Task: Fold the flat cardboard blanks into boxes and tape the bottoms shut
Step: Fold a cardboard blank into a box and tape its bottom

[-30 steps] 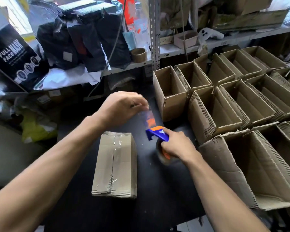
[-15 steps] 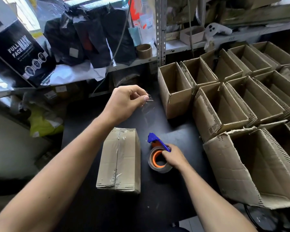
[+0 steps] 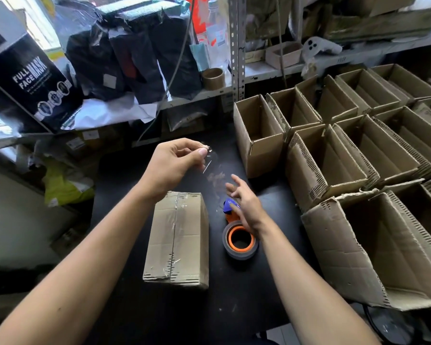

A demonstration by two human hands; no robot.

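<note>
Black tabletop: left hand pinches what appears to be a clear tape strip; right hand, fingers spread, hovers above tape dispenser beside taped box.

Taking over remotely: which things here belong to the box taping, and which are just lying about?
Job: taped box; tape strip pinched by left hand; tape dispenser under open right hand; open boxes.
Lying about: mask box; black bags; empty tape core.

Daylight floods in from the blown-out window at upper left, the matte black surface stays dim, edges bow with wide-angle distortion, focus mostly sharp.
</note>
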